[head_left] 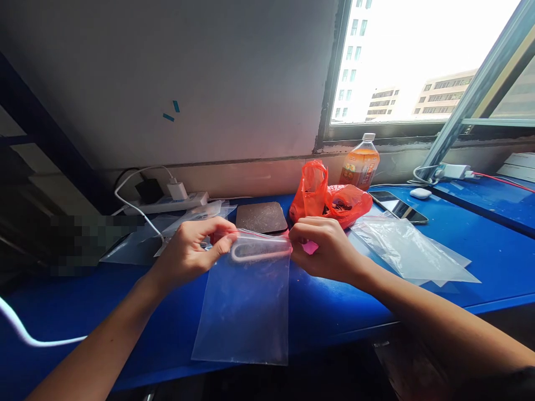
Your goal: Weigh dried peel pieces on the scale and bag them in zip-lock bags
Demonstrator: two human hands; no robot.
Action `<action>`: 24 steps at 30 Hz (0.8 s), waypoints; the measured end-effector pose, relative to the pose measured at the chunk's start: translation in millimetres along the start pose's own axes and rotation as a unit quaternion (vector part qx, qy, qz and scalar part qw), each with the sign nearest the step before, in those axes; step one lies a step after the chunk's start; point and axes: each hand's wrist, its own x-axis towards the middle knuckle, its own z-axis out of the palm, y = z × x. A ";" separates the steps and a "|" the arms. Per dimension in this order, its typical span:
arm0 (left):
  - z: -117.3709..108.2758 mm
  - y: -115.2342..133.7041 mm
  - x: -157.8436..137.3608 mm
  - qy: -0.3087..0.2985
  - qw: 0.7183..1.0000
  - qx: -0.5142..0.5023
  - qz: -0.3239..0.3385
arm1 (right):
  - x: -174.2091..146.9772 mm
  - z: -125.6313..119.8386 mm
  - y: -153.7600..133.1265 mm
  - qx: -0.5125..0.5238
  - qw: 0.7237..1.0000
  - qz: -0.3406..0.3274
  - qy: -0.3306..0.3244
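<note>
head view: my left hand (190,250) pinches the upper left corner of a clear zip bag (246,303); the grip is clenched on the bag's top edge, thumb and fingers pressed together. my right hand (324,248) pinches the upper right corner of the same bag, grip likewise clenched on it, with something pink just showing under the fingers. the bag's mouth, with its red seal line, is stretched between both hands and stands slightly parted. the rest of the bag hangs down and lies flat over the front edge of the blue surface (493,262).

just behind the bag lies a dark square pad (261,217). to its right sits an orange plastic bag (330,200), crumpled, with dark contents. behind that stands a bottle (361,164) of orange drink, upright, near the window ledge. right of my right hand lies a stack of clear bags (412,250), flat on the surface. a phone (399,207) lies beyond the stack. a white power strip (167,203) with a charger plugged in sits at the rear left, against the wall.
</note>
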 end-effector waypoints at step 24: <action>7.9 6.3 -4.1 -0.037 0.999 0.006 0.021 | 0.4 5.0 6.7 -0.036 0.998 0.017 0.050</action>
